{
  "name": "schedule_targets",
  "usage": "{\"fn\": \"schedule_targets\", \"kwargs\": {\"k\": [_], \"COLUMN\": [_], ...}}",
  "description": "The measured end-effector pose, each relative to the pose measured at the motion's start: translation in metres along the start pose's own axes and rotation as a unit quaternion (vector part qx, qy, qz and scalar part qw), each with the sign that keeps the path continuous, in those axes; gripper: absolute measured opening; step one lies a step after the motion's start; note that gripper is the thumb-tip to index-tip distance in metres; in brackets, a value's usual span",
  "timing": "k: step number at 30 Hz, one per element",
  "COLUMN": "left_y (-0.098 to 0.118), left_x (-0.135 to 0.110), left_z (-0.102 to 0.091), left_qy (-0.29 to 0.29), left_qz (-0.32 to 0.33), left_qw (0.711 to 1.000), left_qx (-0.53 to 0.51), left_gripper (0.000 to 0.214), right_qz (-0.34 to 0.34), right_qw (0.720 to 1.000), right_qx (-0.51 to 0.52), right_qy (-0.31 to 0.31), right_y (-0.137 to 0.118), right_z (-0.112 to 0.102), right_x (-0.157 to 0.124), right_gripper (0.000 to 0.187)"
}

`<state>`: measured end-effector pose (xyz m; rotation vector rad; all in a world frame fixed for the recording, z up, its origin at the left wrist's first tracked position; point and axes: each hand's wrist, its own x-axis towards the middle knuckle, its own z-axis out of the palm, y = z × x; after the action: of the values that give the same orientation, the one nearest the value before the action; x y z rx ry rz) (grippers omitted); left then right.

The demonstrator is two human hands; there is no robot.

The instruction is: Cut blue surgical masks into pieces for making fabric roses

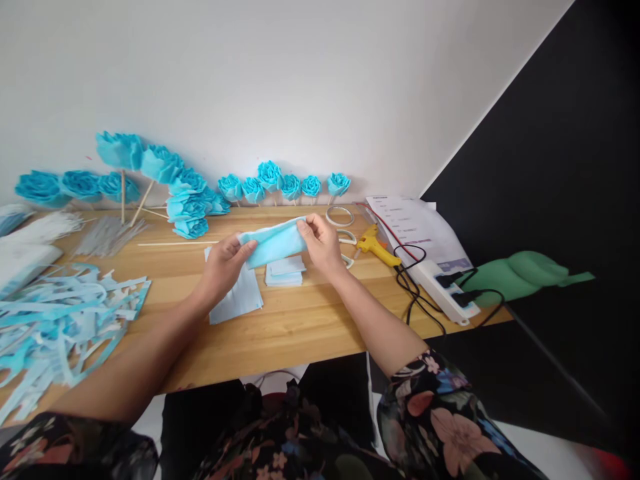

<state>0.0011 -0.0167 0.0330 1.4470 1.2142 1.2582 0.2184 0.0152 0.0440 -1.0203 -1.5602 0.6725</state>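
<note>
A folded light-blue sheet (274, 243) is stretched between my two hands above the wooden table (300, 327). My left hand (225, 263) pinches its left end, and my right hand (320, 241) pinches its right end. Below them lie a flat light-blue sheet (243, 299) and a small stack of folded blue pieces (285, 271).
Finished blue paper roses (280, 183) on sticks line the wall, with bigger ones (150, 167) at the left. Blue offcuts (60, 320) pile at the left edge. At the right are scissors (345, 237), a yellow glue gun (375, 243), a power strip (443, 293) with cables, papers (415, 223) and green material (525, 273).
</note>
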Motion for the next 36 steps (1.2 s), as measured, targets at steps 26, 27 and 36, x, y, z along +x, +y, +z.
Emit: {"fn": "schedule_targets", "kwargs": {"k": [26,27,36], "left_y": [0.018,0.019,0.008], "left_x": [0.001,0.001,-0.003], "left_z": [0.004,0.004,0.008], "left_qy": [-0.063,-0.064,-0.034], "left_qz": [-0.056,-0.056,-0.007], "left_qw": [0.995,0.995,0.990], "left_qx": [-0.054,-0.055,-0.134], "left_gripper": [0.056,0.056,0.049], "right_qz": [-0.030,-0.021,0.120], "right_qw": [0.995,0.996,0.948], "right_qx": [-0.096,-0.084,0.250], "right_qy": [0.021,0.021,-0.157], "right_y": [-0.001,0.000,-0.006], "right_z": [-0.005,-0.005,0.004], "right_x": [-0.002,-0.001,0.001], "right_gripper": [0.033,0.034,0.074]}}
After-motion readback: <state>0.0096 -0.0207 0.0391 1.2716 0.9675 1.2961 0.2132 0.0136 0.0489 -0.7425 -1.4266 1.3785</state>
